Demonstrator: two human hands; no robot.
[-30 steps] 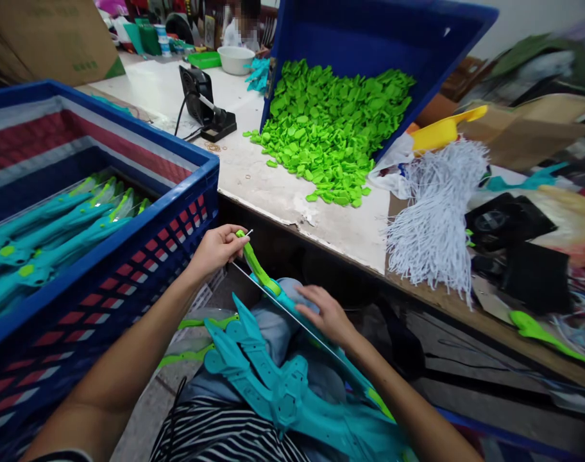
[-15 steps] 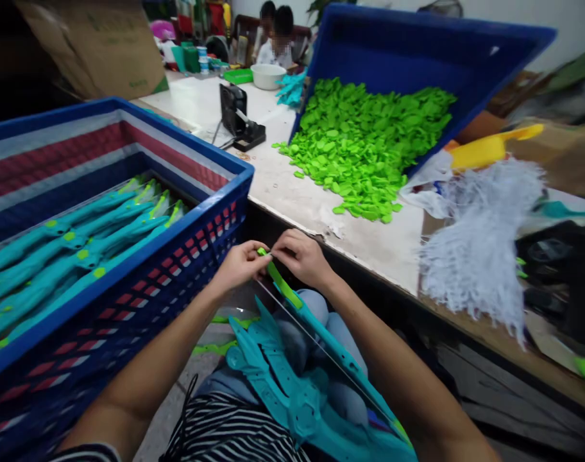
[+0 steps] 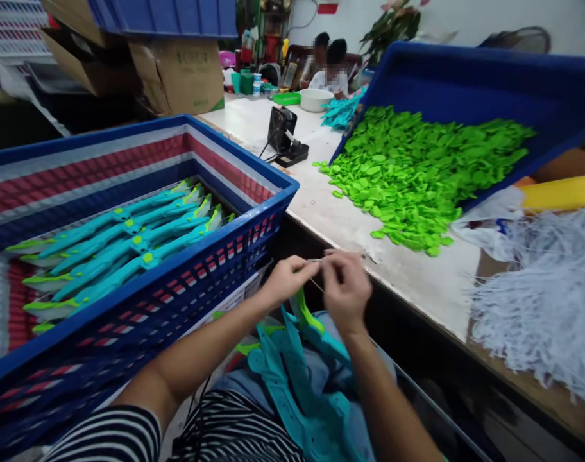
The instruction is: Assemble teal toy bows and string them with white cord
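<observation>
A teal plastic toy bow (image 3: pixel 292 385) with a bright green limb end (image 3: pixel 308 313) lies across my lap, tilted, its tip pointing up toward my hands. My left hand (image 3: pixel 283 280) is closed in a pinch just above that green end, gripping a thin white string (image 3: pixel 315 260). Close beside it on the right, my right hand (image 3: pixel 346 286) pinches the same string, fingers curled and slightly blurred. A short span of string shows between the two hands. The very tip of the limb is hidden behind my fingers.
To the left stands a blue crate (image 3: pixel 285 183) holding several finished-looking teal bows (image 3: pixel 172 221). On the white table (image 3: pixel 446 289), green pieces (image 3: pixel 417 173) spill from a tipped blue bin (image 3: pixel 460 83). White strings (image 3: pixel 542 308) lie at right. A small black fan (image 3: pixel 281 125) and people are farther back.
The view has swung left, showing more of the crate. My right hand has lifted and turned with the string, and both hands now sit above the green limb end.
</observation>
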